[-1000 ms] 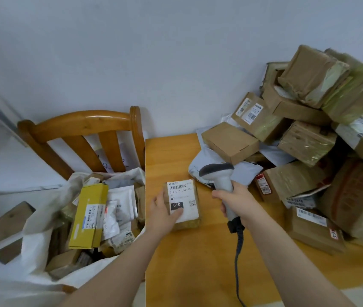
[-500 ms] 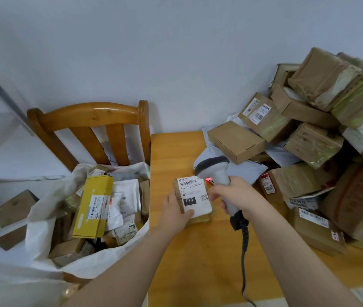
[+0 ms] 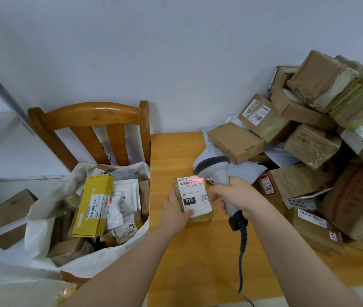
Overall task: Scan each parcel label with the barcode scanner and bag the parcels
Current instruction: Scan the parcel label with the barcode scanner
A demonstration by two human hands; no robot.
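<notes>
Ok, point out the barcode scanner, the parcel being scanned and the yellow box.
barcode scanner point(image 3: 218, 172): head view, light grey neck.
scanned parcel point(image 3: 195, 192): head view, white label.
yellow box point(image 3: 93, 206): head view, label on its face.

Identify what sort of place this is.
Probably a small parcel sorting room: heap of taped parcels on the table, barcode scanner lighting a labelled parcel, white bag holding more.

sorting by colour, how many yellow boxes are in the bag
1: the yellow box lies on top of the other parcels in the white bag; more may be buried underneath.
</notes>
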